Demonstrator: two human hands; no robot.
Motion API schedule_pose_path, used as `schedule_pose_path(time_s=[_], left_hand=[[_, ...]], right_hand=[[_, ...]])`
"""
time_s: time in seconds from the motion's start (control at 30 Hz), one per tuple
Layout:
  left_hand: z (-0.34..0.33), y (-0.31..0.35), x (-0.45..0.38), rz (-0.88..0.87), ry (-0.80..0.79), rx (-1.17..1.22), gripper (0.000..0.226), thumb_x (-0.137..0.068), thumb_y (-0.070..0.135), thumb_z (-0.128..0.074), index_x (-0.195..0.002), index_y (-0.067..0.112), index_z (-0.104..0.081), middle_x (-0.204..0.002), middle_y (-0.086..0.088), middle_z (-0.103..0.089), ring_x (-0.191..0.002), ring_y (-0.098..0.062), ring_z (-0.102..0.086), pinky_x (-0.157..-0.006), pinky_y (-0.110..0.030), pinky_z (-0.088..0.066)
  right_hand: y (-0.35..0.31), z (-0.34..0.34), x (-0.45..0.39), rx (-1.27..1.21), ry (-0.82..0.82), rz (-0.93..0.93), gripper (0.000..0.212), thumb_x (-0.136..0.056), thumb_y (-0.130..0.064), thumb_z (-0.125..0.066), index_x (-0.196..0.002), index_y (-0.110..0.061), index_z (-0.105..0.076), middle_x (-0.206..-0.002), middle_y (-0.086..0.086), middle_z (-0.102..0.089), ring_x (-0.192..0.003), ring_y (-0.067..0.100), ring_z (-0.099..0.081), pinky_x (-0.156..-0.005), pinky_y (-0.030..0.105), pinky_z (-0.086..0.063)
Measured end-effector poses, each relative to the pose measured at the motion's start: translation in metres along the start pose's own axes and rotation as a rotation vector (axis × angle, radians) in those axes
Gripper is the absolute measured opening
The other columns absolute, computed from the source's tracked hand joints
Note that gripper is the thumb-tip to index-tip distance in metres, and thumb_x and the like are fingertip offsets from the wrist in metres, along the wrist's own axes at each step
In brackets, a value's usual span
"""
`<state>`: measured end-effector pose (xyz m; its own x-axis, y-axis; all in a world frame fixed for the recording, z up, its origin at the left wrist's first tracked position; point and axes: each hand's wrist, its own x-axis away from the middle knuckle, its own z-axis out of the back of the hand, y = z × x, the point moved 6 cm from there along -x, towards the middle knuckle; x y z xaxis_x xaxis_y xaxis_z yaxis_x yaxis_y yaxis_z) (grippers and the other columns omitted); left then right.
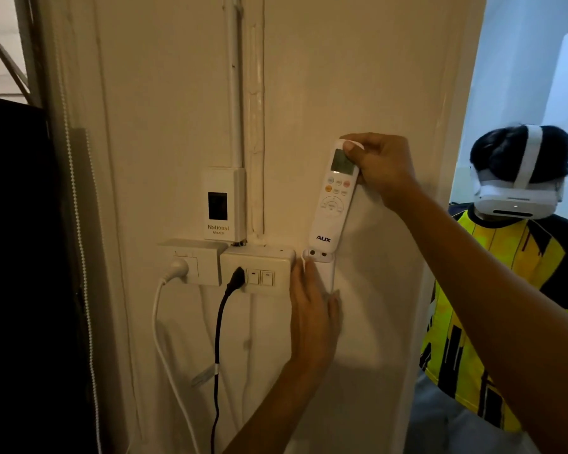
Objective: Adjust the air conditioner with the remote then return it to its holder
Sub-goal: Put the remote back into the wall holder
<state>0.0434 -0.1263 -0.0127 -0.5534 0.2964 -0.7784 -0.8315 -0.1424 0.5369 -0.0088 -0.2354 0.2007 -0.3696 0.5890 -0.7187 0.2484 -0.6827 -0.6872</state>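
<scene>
A white AUX remote (332,208) with a small screen and coloured buttons stands nearly upright against the cream wall. My right hand (379,168) grips its top end, thumb over the screen's upper edge. The remote's bottom end sits at the mouth of a white wall holder (322,260) with two holes near its rim. My left hand (313,309) wraps around the holder from the left and hides most of its body.
Left of the holder are a switch plate (258,270) with a black plug and cord, a socket (194,260) with a white plug, and a National breaker box (223,204). A person in a yellow shirt wearing a headset (518,191) stands at the right.
</scene>
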Motion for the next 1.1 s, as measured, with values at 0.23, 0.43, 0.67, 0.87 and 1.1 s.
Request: schedule_pose_path(time_s=[0.23,0.43,0.67,0.87,1.1], left_hand=[[-0.017,-0.006,-0.003,0.072,0.017,-0.016,0.072,-0.088,0.016,-0.063,-0.144,0.000,-0.021,-0.150,-0.024,-0.026,-0.140,-0.039,-0.023,-0.106,-0.050,-0.040],[-0.021,-0.010,-0.003,0.085,0.006,0.006,0.073,-0.090,0.018,-0.061,-0.146,0.002,-0.016,-0.152,-0.022,-0.022,-0.141,-0.038,-0.021,-0.105,-0.051,-0.041],[-0.019,-0.009,-0.003,0.069,0.021,0.019,0.072,-0.090,0.017,-0.061,-0.145,0.000,-0.018,-0.152,-0.024,-0.022,-0.141,-0.038,-0.021,-0.107,-0.049,-0.039],[-0.017,-0.008,-0.003,0.032,0.035,-0.004,0.072,-0.088,0.014,-0.063,-0.143,-0.003,-0.020,-0.150,-0.027,-0.025,-0.139,-0.039,-0.021,-0.107,-0.047,-0.036],[-0.020,-0.007,-0.002,0.047,0.011,-0.036,0.072,-0.087,0.015,-0.065,-0.142,-0.005,-0.022,-0.147,-0.030,-0.029,-0.136,-0.045,-0.027,-0.100,-0.056,-0.045]], right_hand=[[0.008,-0.010,0.007,0.074,-0.034,0.043,0.019,-0.085,-0.021,-0.064,-0.100,-0.016,-0.073,-0.100,0.007,-0.075,-0.090,0.023,-0.070,-0.082,0.049,-0.057],[0.020,-0.018,0.017,0.090,-0.110,0.038,0.019,-0.084,-0.024,-0.064,-0.100,-0.021,-0.073,-0.099,0.006,-0.075,-0.090,0.021,-0.071,-0.083,0.050,-0.057],[0.013,-0.019,0.022,0.190,-0.163,0.103,0.022,-0.086,-0.027,-0.062,-0.105,-0.019,-0.071,-0.106,0.004,-0.073,-0.094,0.021,-0.069,-0.081,0.048,-0.058],[0.008,-0.022,0.026,0.271,-0.175,0.132,0.025,-0.087,-0.023,-0.062,-0.110,-0.015,-0.070,-0.113,0.006,-0.071,-0.098,0.022,-0.067,-0.083,0.046,-0.057],[0.013,-0.027,0.034,0.356,-0.134,0.177,0.026,-0.087,-0.026,-0.061,-0.110,-0.018,-0.070,-0.114,0.003,-0.071,-0.094,0.015,-0.065,-0.081,0.035,-0.057]])
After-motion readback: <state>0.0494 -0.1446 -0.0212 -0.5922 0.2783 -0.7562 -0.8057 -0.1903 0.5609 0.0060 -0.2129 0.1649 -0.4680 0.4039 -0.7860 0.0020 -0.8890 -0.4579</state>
